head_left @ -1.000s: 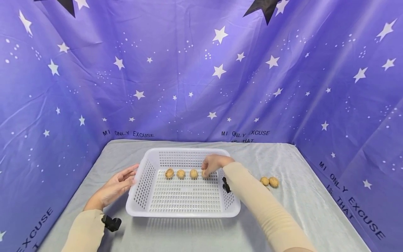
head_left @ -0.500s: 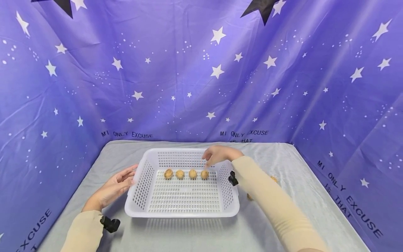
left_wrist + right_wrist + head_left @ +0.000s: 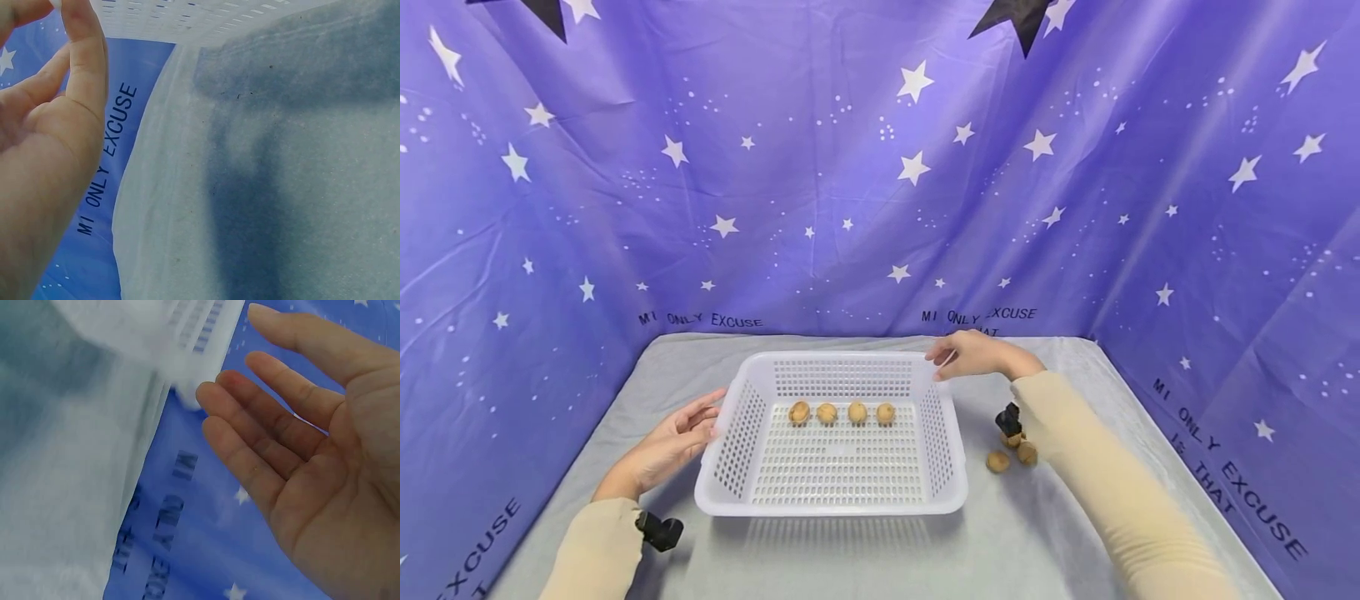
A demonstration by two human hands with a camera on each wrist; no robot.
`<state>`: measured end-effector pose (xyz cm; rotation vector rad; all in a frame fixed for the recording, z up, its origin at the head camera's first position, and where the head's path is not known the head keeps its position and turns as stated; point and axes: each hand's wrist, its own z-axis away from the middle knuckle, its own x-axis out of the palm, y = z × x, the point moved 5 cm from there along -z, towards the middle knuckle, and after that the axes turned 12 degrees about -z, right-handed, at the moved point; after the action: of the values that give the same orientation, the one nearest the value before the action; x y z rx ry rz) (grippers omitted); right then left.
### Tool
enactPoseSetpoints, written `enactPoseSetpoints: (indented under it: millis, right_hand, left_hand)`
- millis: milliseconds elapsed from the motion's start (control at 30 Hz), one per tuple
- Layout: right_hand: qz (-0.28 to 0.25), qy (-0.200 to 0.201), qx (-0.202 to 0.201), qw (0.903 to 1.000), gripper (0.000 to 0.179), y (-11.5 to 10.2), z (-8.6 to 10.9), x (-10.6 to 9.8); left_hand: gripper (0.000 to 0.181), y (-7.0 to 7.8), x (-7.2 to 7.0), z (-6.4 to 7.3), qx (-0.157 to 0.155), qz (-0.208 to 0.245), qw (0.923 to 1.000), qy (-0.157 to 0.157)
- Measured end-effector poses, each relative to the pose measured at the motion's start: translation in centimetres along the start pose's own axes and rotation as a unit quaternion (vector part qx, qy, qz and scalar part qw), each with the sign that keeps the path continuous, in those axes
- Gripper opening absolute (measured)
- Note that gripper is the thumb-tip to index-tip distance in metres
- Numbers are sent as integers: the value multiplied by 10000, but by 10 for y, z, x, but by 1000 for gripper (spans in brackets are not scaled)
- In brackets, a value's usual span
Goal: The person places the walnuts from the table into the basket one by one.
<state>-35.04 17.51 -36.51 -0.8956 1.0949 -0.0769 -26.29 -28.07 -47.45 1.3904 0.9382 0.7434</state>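
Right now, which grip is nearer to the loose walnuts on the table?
The right. The right grip is beyond those walnuts, by the far right corner of the basket; the left grip is across it, at its left side.

A white rectangular basket (image 3: pixel 831 509) with perforated walls sits upright, four tan, wrinkled walnuts (image 3: pixel 857 413) spaced in a row across its floor, while other walnuts (image 3: pixel 997 462) cluster outside near its right side.

Left fingers (image 3: pixel 86 72) beside slotted white basket (image 3: pixel 181 19), grey cloth (image 3: pixel 337 194) below
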Motion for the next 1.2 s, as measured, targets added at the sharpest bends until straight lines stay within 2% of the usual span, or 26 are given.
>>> enactPoseSetpoints:
  millis: [267,500,767,967,1200]
  right_hand:
    - [-304,187,169,9992,45,39,34,-15]
    - [-258,359,32,9990,44,78,74,-22]
    - [-845,443,779,9924,46,131,112,-12]
    - [-1077,604,1047,9868,48,158,129,1]
    - [-1256,667,974,9850,45,179,134,13]
  left_hand:
    - [69,0,-1,1,-34,-29,10000,16]
    - [69,-1,-2,0,-84,-21,9999,68]
    - [66,2,-1,2,20,-52,10000,37]
    - [66,0,-3,0,-60,-136,9999,26]
    - [66,-2,0,0,24,-36,10000,-33]
